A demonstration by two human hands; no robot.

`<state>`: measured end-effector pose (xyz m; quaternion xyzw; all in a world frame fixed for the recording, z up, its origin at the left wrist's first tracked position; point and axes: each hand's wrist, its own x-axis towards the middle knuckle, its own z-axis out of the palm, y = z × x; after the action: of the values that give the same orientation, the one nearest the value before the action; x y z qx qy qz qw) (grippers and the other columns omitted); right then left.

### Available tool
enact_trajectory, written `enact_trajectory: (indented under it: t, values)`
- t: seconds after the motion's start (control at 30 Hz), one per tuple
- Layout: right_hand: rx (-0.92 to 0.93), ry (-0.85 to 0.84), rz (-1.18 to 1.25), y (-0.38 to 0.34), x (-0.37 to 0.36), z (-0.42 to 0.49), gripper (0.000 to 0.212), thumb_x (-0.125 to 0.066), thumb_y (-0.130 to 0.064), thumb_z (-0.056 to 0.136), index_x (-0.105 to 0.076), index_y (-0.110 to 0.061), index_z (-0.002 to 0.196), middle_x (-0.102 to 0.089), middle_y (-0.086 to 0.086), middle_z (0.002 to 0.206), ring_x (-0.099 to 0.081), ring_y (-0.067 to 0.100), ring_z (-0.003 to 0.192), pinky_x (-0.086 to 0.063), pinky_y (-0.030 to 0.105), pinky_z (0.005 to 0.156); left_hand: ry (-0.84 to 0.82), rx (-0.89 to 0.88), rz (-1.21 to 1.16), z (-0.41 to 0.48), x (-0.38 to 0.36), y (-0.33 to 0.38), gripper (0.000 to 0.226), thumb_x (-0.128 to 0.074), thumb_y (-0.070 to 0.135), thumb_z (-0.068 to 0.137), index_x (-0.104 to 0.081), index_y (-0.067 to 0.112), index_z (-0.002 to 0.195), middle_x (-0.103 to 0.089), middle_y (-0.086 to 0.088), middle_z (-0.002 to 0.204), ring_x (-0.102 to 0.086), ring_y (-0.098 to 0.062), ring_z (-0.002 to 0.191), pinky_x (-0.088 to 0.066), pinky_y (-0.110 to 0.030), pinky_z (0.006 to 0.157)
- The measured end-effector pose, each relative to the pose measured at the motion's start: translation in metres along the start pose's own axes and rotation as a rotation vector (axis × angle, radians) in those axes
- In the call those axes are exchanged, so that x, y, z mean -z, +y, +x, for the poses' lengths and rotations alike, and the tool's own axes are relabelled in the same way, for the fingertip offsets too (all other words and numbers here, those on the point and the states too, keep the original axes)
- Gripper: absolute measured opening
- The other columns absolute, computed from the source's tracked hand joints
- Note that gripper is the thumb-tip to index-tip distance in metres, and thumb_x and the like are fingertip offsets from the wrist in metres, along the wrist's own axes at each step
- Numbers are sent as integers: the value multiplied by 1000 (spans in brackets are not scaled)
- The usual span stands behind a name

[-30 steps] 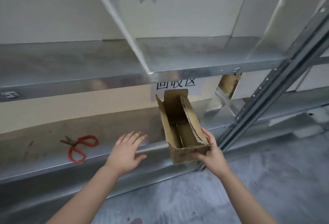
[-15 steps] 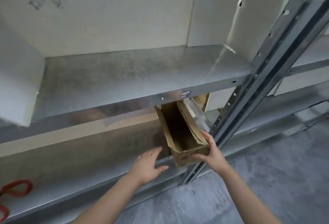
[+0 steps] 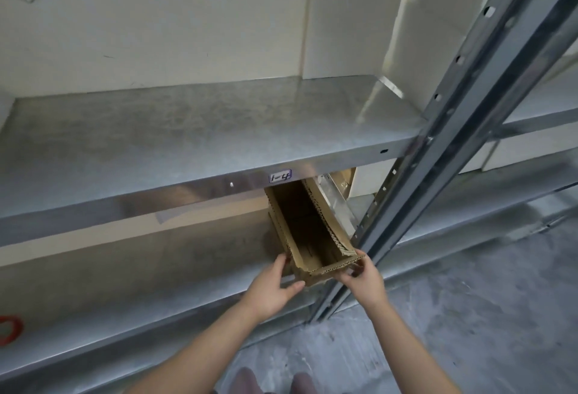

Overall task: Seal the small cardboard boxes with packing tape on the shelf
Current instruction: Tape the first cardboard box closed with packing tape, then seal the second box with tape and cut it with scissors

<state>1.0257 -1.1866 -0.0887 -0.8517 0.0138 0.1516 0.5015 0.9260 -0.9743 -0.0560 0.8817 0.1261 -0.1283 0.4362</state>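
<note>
The cardboard box [image 3: 312, 231] is open-topped and should handle as light, with thin walls that crush under a hard pinch. Grip it low at the near corners. It lies between both sets of fingers, extending away from them under the shelf [image 3: 219, 130] edge. The left hand [image 3: 275, 287] clasps the near-left corner and the right hand [image 3: 364, 281] pinches the near-right. Half a second earlier the left hand was spread, clear of the box.

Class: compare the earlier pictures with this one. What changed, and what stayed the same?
The left hand moved right and took hold of the left side of the open cardboard box. The right hand still grips its near right corner; the box remains open, untaped.
</note>
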Motion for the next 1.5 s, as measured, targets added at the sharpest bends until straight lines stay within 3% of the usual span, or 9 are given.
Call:
enact_trajectory:
  t: [0.17,0.37,0.53,0.7,1.17,1.5]
  values:
    - [28,60,-97,-5,13,-39,83,-87,-35,69,-41,-34,139,-53,-6,137,-50,15,126,-45,37,101,76,-33,152,-31,1,-1,75,-54,58,90,-20,31,152,-34,0,155,-34,-21,140,-32,-41,114]
    - [430,69,-466,-24,12,-125,64,-65,-54,83,-38,-39,140,-44,-9,143,-34,12,136,-36,32,109,220,-174,628,-104,18,-11,66,-37,58,96,-18,32,153,-17,6,161,-10,-16,148,-6,-36,120]
    - [712,-93,-740,-69,-41,-174,62,-45,-57,92,-34,-34,148,-35,-4,153,-21,19,145,-17,37,119,291,-165,822,-160,54,-35,65,-35,57,96,-19,29,153,-12,4,162,-7,-17,149,-1,-35,120]
    - [807,-219,-827,-114,-141,-228,61,-39,-58,94,-32,-34,149,-30,0,157,-16,20,148,-4,42,121,335,-21,840,-230,106,-102,64,-38,54,97,-16,33,153,-15,3,161,-12,-19,148,-5,-36,119]
    - [909,-408,-788,-211,-471,-442,60,-41,-57,92,-33,-35,148,-34,-3,154,-24,18,144,-10,43,120,421,231,808,-500,296,-365,64,-40,56,95,-21,32,152,-26,3,157,-22,-18,144,-13,-33,118]
    - [1039,-580,-767,-290,-686,-546,59,-42,-53,94,-31,-33,148,-35,-6,151,-25,15,143,-12,41,121,517,425,738,-633,422,-537,62,-37,58,95,-22,34,151,-28,5,155,-23,-17,143,-18,-34,115]
